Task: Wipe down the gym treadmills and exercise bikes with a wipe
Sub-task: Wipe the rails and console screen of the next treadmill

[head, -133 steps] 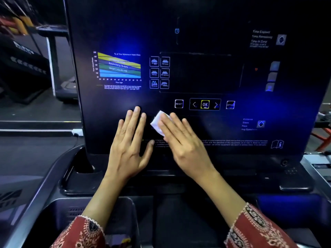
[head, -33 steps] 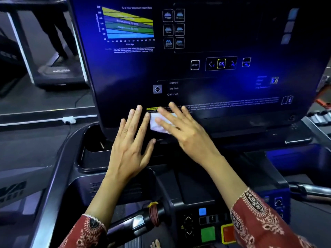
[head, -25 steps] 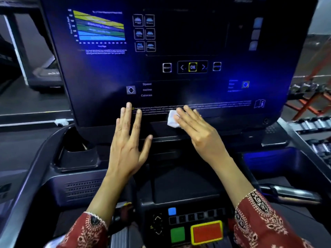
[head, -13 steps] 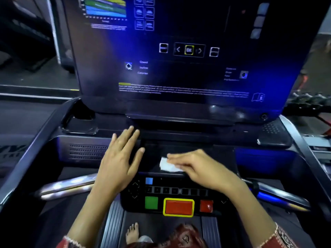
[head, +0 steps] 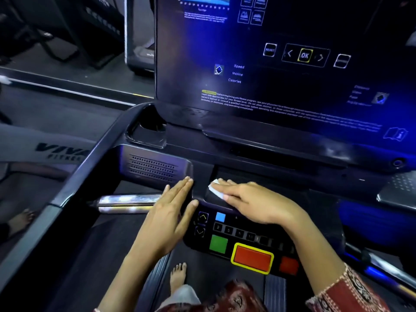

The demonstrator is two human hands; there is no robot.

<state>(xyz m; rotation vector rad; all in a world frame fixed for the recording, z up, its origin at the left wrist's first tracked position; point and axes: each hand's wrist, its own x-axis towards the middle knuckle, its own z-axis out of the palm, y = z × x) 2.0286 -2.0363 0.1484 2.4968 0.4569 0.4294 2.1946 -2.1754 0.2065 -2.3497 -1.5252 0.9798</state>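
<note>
The wipe [head: 215,190] is a small white folded piece lying on the dark sloped ledge [head: 292,185] of the treadmill [head: 94,154], just above the keypad [head: 243,233] and below the console screen [head: 270,75]. The right hand [head: 254,201] lies flat over it with its fingers straight and pointing toward 9 o'clock. Only the wipe's left edge peeks out past the fingertips. The hand is spread and pressing, not pinching, which likely puts the most cloth on the plastic and lets it slide sideways along the ledge. At 9 o'clock of the right hand, close by but apart from it, the left hand [head: 171,212] is also open and holds nothing. Its fingers are straight and aim toward 1 o'clock, and it rests on the left corner of the keypad housing, probably to brace the person as they lean in. It sits clear of the keys, so the green button [head: 218,244] and the yellow-rimmed red stop button [head: 252,257] at 6 o'clock of the wipe are not pressed. The shiny grip bar [head: 128,202] runs out toward 9 o'clock from the left hand. The speaker grille [head: 153,167] and the cup holder [head: 146,134] lie toward 11 o'clock. A bare foot [head: 179,274] stands on the belt at 6 o'clock, so the person is on the machine and faces the console squarely. I judge that the step in hand is wiping the ledge, and the keypad and grip bar are left to do.
</note>
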